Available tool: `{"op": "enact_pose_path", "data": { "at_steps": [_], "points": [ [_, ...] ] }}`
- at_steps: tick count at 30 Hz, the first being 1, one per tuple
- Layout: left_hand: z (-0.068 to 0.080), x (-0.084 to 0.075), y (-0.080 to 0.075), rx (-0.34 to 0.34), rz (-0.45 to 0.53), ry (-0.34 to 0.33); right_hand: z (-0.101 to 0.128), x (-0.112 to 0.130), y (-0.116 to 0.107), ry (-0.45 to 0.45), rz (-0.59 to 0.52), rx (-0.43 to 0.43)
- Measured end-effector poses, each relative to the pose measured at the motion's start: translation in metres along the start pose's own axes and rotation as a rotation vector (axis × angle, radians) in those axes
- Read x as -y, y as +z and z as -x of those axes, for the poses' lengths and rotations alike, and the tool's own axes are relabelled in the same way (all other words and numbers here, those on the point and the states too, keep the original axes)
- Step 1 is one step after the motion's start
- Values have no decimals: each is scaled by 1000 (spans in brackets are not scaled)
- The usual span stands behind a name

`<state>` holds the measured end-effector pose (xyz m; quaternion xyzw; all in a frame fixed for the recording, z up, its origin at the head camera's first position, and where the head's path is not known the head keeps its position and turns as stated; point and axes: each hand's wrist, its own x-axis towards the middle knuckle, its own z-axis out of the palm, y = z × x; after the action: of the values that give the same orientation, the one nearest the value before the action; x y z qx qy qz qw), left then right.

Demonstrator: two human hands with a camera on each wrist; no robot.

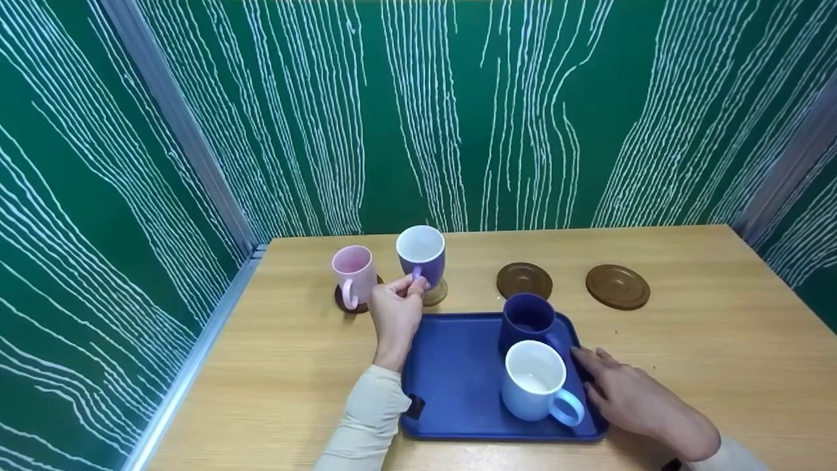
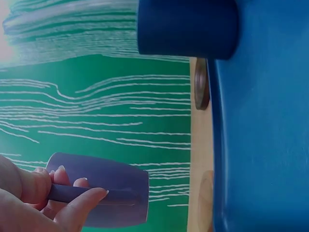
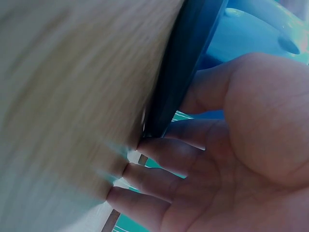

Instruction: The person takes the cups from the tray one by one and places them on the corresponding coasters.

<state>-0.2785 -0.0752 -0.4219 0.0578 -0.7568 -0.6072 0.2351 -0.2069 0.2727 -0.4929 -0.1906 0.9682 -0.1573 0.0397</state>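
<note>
My left hand pinches the handle of a purple mug and holds it upright, a little above a brown coaster. In the left wrist view the fingers wrap the handle of the purple mug, and its base is clear of the table. A pink mug stands on another coaster to the left. A blue tray carries a dark blue mug and a light blue mug. My right hand lies flat on the table, its straight fingers touching the tray's right rim.
Two empty brown coasters lie behind the tray on the wooden table. Green patterned walls close in at the back and both sides, with a metal rail along the table's left edge.
</note>
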Motion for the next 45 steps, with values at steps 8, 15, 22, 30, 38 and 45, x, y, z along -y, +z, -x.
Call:
{"op": "enact_pose_path", "data": {
  "at_steps": [8, 15, 22, 30, 38, 45],
  "points": [
    [-9, 12, 13, -34, -40, 27, 1, 0, 1, -14, 1, -18],
    [-14, 17, 20, -73, -29, 68, 3, 2, 1, -23, 10, -34],
    [-15, 24, 25, -100, -88, 47, 2, 2, 1, -24, 2, -27],
    [-17, 34, 30, -114, -99, 4, 1, 2, 0, -12, 3, -7],
    [-18, 42, 32, -111, -107, -29, 3, 2, 1, -22, 1, -41],
    [-19, 47, 34, -98, -95, -76, 4, 1, 3, -58, 5, -106]
  ]
}}
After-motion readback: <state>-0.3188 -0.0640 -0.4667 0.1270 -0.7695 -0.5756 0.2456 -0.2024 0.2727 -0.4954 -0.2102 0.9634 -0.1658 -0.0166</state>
